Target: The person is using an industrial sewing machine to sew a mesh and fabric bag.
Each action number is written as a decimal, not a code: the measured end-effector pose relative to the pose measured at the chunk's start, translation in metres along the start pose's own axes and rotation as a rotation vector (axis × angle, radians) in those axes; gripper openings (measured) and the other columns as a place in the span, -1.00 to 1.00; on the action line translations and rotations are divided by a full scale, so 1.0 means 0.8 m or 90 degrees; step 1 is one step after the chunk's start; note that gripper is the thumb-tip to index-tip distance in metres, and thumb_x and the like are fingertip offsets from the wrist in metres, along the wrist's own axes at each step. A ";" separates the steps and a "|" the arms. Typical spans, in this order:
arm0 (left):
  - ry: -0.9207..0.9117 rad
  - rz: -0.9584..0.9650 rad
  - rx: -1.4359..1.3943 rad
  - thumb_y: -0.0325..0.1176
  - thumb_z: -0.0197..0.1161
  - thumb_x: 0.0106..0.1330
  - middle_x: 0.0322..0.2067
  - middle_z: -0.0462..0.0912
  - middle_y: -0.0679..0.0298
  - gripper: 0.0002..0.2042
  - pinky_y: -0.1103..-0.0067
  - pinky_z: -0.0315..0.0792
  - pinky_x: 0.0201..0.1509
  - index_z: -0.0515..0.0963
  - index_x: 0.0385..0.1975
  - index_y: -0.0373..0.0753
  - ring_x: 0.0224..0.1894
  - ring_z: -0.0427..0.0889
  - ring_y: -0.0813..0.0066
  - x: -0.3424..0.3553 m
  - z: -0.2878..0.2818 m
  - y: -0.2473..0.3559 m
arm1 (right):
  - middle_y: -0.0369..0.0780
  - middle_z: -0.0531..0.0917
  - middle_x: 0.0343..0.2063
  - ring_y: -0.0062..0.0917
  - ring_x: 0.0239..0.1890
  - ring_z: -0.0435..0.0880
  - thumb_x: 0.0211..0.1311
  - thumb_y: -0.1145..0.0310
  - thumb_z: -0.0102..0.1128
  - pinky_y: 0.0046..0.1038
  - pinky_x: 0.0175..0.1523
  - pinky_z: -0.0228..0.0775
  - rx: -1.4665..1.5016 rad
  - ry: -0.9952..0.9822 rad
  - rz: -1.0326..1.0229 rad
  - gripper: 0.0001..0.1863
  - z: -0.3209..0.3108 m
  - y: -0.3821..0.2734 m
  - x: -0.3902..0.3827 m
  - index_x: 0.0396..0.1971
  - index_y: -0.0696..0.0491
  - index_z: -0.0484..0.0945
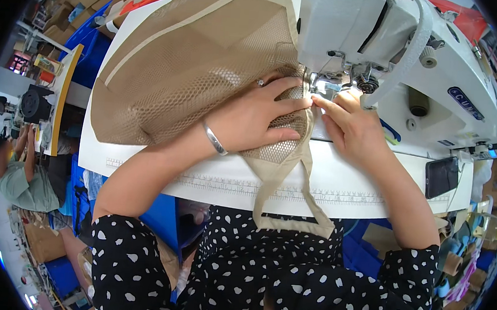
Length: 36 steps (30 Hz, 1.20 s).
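- Mesh piece (197, 65), tan, with beige binding tape, spread over the white sewing table (144, 159); the bulk lies toward the table's far left corner, a narrow end runs under the machine's needle area.
- Left hand (257, 118) flat on the mesh, fingers spread and extended toward the presser foot (322, 88); pressing the fabric down, gripping nothing. Silver bracelet on the wrist, ring on one finger.
- Right hand (348, 124) just right of the foot, fingers narrow and close together, tips on the fabric edge at the needle; whether it pinches the tape I cannot tell.
- Key relation: the seam line lies between the two hands' fingertips, which almost meet; the mesh's long axis runs from the needle away to the far left. Right hand is nearer the needle.
- Binding tape strap (290, 215) hangs in a loop over the table's near edge.
- White sewing machine (394, 44) stands at the far right of the table; dark phone (442, 176) near the right edge.
- Another person (22, 174) is seated at a separate station off to the left.
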<state>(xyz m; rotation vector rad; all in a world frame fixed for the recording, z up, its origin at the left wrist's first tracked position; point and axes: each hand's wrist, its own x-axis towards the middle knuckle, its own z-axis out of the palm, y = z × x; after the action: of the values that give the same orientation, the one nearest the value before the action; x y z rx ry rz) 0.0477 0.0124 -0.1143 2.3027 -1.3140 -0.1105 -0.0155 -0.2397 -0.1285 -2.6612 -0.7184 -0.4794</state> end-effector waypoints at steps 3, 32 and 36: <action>0.031 0.005 0.122 -0.06 0.34 0.35 0.43 0.32 0.07 -0.49 0.17 0.35 0.39 0.57 0.24 -0.14 0.42 0.32 -0.01 0.000 -0.001 0.005 | -0.24 0.66 -0.37 -0.28 -0.38 0.63 0.34 0.39 0.22 -0.22 -0.16 0.40 -0.016 -0.004 -0.008 -0.64 -0.001 0.001 0.001 0.12 -0.02 0.65; 0.017 -0.276 0.168 0.06 0.32 0.31 0.18 0.54 -0.16 -0.39 0.18 0.43 0.27 0.47 0.19 -0.27 0.22 0.55 -0.08 0.030 0.013 0.025 | -0.17 0.71 -0.03 -0.54 0.06 0.58 0.54 0.00 0.16 -0.37 0.31 0.29 1.037 0.420 0.416 -0.51 -0.016 -0.128 0.007 -0.06 0.19 0.71; 0.072 -0.264 0.199 0.06 0.23 0.38 -0.06 0.73 0.06 -0.57 0.25 0.56 0.12 0.60 0.09 -0.07 -0.02 0.72 0.08 0.037 0.015 0.010 | -0.16 0.69 0.00 -0.50 0.11 0.56 0.54 -0.02 0.14 -0.32 0.39 0.23 1.094 0.416 0.396 -0.49 -0.018 -0.132 0.003 -0.01 0.20 0.68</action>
<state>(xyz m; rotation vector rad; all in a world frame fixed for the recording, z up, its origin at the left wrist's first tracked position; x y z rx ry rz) 0.0535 -0.0197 -0.1168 2.7757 -0.8279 0.0952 -0.0732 -0.1591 -0.0901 -0.8791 0.0600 -0.2601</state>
